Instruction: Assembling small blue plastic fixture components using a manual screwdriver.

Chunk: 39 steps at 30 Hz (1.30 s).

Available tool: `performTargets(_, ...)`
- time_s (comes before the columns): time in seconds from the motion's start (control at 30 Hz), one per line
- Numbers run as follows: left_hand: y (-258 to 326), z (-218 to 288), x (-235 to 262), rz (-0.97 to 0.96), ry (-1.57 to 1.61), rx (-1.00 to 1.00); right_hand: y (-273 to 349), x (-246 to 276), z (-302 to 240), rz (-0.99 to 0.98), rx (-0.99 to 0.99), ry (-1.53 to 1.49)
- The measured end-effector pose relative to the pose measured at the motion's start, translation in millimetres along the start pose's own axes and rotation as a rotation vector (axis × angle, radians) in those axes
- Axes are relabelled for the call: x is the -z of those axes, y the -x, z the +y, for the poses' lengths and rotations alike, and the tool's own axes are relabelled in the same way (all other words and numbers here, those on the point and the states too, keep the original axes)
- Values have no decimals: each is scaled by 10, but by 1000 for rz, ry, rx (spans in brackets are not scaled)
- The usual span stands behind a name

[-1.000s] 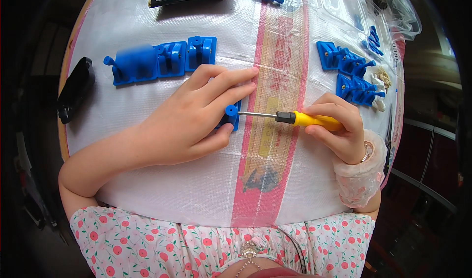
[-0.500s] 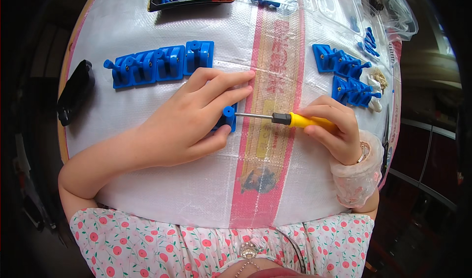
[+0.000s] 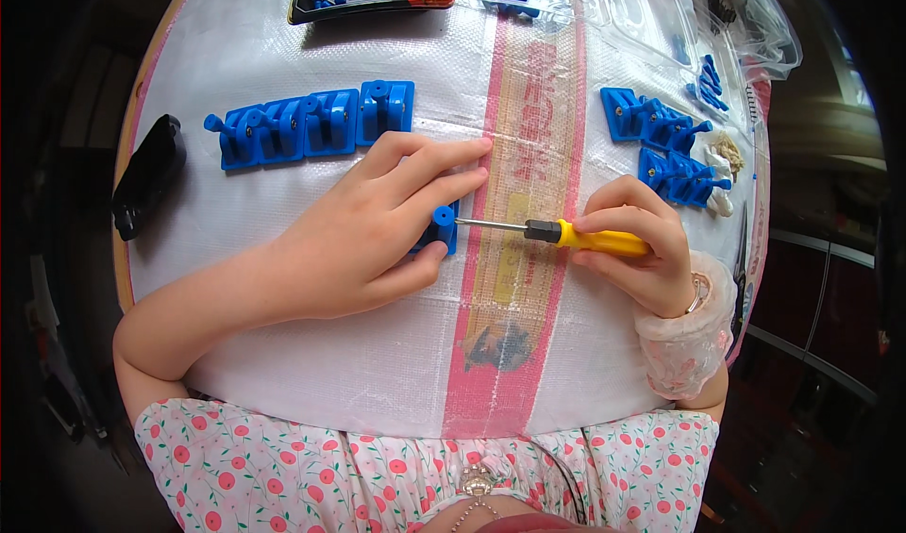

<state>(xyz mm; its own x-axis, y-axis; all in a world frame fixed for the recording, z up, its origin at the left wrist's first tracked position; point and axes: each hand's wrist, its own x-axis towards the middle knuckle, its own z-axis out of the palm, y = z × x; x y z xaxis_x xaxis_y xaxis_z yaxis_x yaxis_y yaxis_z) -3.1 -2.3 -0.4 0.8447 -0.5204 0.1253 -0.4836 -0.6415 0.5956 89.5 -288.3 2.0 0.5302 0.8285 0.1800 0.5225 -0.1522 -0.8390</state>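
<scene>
My left hand (image 3: 377,217) lies over a blue plastic part (image 3: 444,217) on the woven sheet, its thumb and fingers closed about it. Most of that part is hidden beneath the hand; a round knob and a strip of its base show. In my right hand (image 3: 642,245) is a screwdriver with a yellow handle (image 3: 604,239), pinched between thumb and fingers. Its metal shaft (image 3: 494,224) points left, and the tip meets the right side of the blue part. Whether a screw sits at the tip is too small to tell.
A row of blue brackets (image 3: 307,124) stands beyond my left hand. More blue brackets (image 3: 661,137) are grouped at the right. A black object (image 3: 149,176) lies far left. At the back are a black tray (image 3: 368,8), clear plastic trays (image 3: 642,5) and small blue pieces (image 3: 710,85).
The screwdriver handle has turned slightly in my right hand, and the fingers have shifted on it. My left hand stays on the blue part.
</scene>
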Motion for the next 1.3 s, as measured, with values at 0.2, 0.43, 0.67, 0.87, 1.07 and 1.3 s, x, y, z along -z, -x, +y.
performTargets(0.2,0,3,-1,-1,3,4,8,-11,-6,-21,42,58)
performTargets(0.43,5,0,8,-1,4,4,-1,-17,-11,-22,10,34)
performTargets(0.67,2,-4,10,5,13,3,0,-34,-16,-23,16,54)
performTargets(0.87,-1,3,15,-1,19,5,4,-30,-16,-21,17,55)
performTargets(1.07,-8,7,15,-1,16,6,2,-28,-25,-18,4,40)
performTargets(1.3,-1,-1,17,2,11,2,-1,-26,-15,-21,2,34)
